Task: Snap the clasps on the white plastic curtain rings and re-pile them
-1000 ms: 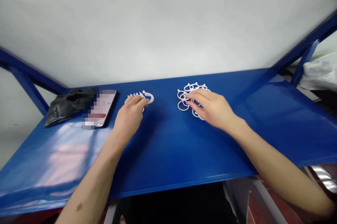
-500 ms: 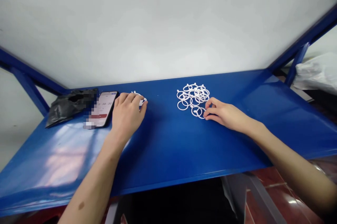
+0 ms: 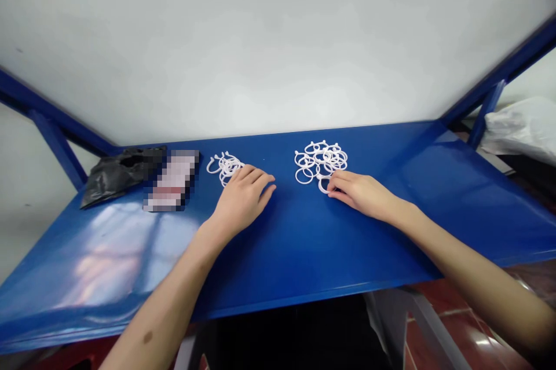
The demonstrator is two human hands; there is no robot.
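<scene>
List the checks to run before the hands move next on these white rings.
1. Left hand open: ok, flat on the blue table.
2. Small ring pile near the left hand: ok, beside its fingertips.
3. Right hand at the large ring pile: ok, fingertips at its near edge.
4. One ring pinched by the right hand: cannot tell.
5. Phone and black bag apart from both piles: ok.

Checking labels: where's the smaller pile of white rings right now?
The smaller pile of white rings lies left of centre on the blue shelf in the head view, between the blurred phone and the left hand.
</scene>
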